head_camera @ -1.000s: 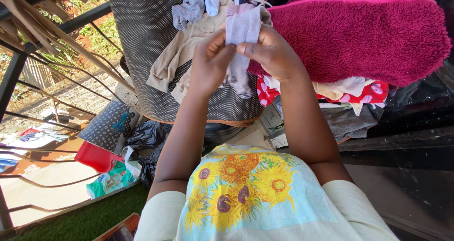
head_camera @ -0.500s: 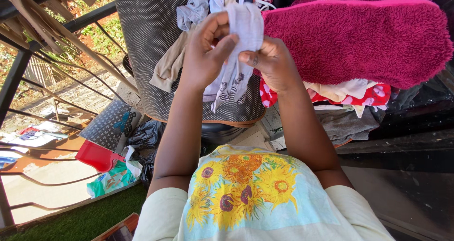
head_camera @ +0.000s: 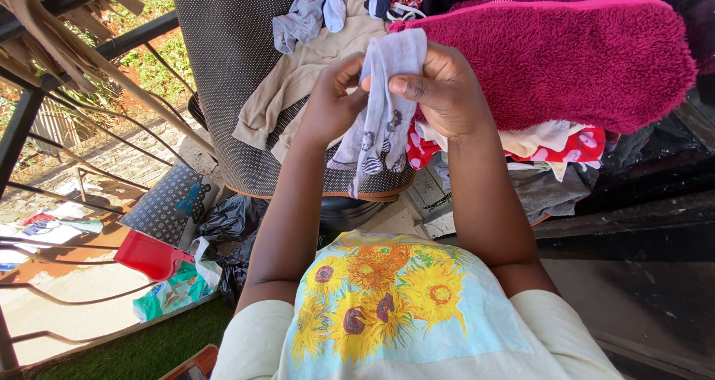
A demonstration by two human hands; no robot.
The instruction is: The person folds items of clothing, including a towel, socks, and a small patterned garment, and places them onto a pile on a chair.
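A small pale grey garment point(head_camera: 381, 119) with dark striped prints hangs between my two hands. My left hand point(head_camera: 330, 104) pinches its left edge near the top. My right hand point(head_camera: 441, 89) grips its upper part, thumb across the front. Both hands are raised over a grey dotted mat point(head_camera: 238, 67) on which a beige garment point(head_camera: 298, 74) lies. A thick magenta fleece blanket point(head_camera: 566, 52) lies just to the right of my right hand.
Under the blanket is a stack of red printed and cream clothes point(head_camera: 551, 145). More small clothes point(head_camera: 313, 7) lie at the top. A black metal railing point(head_camera: 45, 89) is at the left, with a black plastic bag point(head_camera: 231, 220) and a red dustpan point(head_camera: 145, 253) below.
The garment has been unrolled and now hangs longer, showing its striped prints. Both hands shifted slightly right and lower while keeping hold of it.
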